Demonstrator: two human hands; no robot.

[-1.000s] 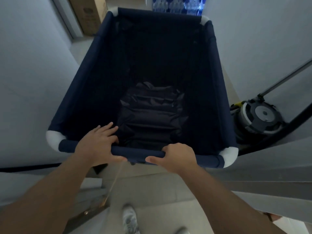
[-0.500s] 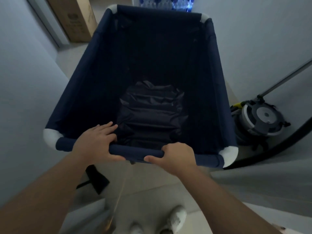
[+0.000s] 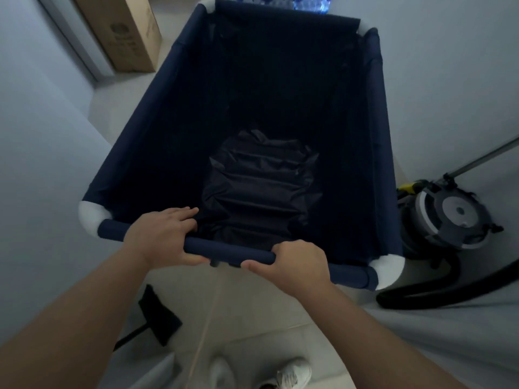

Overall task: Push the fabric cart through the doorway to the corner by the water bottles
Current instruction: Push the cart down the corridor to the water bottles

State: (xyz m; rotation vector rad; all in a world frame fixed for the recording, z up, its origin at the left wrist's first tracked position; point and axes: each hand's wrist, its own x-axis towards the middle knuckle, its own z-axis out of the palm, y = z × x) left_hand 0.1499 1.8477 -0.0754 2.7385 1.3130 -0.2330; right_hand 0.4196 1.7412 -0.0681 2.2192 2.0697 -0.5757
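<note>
The navy fabric cart [image 3: 134, 130] with white corner joints fills the middle of the view, its far end pointing ahead. A crumpled dark fabric piece [image 3: 258, 192] lies on its bottom. My left hand [image 3: 160, 234] and my right hand [image 3: 300, 262] both grip the cart's near top rail, side by side. A pack of blue-capped water bottles [image 3: 283, 1] shows just beyond the cart's far rim at the top edge.
A tall cardboard box [image 3: 123, 32] leans at the back left beside a door frame. A grey canister vacuum [image 3: 446, 217] with its black hose [image 3: 449, 290] stands close to the cart's right side. Pale walls flank both sides. A black dustpan-like tool [image 3: 160, 315] lies on the floor at left.
The cart and I have moved forward past the doorway edges; the cardboard box and the vacuum have slid closer, and the cart's far end has swung slightly right. Both hands have kept their grip.
</note>
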